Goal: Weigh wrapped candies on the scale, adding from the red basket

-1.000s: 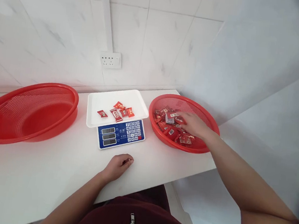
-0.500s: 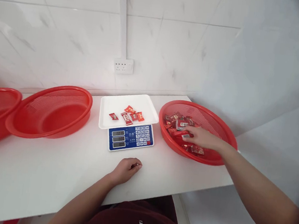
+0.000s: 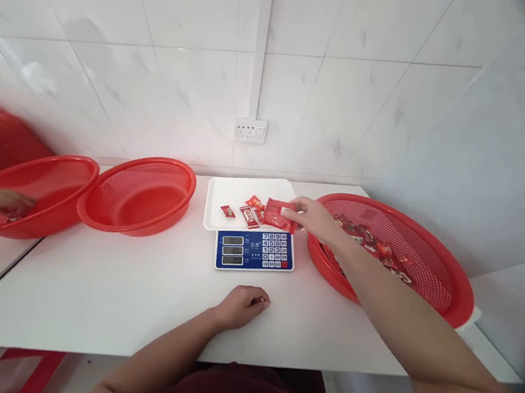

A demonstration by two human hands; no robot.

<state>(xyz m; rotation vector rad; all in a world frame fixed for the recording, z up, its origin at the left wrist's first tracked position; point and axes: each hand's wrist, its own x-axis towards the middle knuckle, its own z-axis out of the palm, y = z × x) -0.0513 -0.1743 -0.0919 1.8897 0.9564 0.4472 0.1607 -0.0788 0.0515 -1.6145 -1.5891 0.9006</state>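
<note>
My right hand (image 3: 309,219) pinches a red wrapped packet (image 3: 279,214) above the front right part of the white weighing tray (image 3: 219,186). Several small red wrapped candies lie on that tray, among them a long red-and-white one (image 3: 249,217) and a small one (image 3: 228,211) to its left; the packet hides some of the others. The tray sits on a digital scale (image 3: 254,252) with a blue keypad panel and lit displays. In front of the scale my left hand (image 3: 242,307) rests on the white table, its fingers curled closed with nothing visible in them.
To the right a red mesh basket (image 3: 461,292) holds many wrapped candies, partly behind my right forearm. Another red basket (image 3: 135,227) stands left of the scale. At far left, another person's hand (image 3: 2,201) reaches into a further red basket (image 3: 71,164). A tiled wall with a socket (image 3: 250,131) is behind.
My right hand has left the right basket and moved left over the tray, carrying the red packet. My left hand stays on the table. The view has turned left, bringing another person's hand into sight.
</note>
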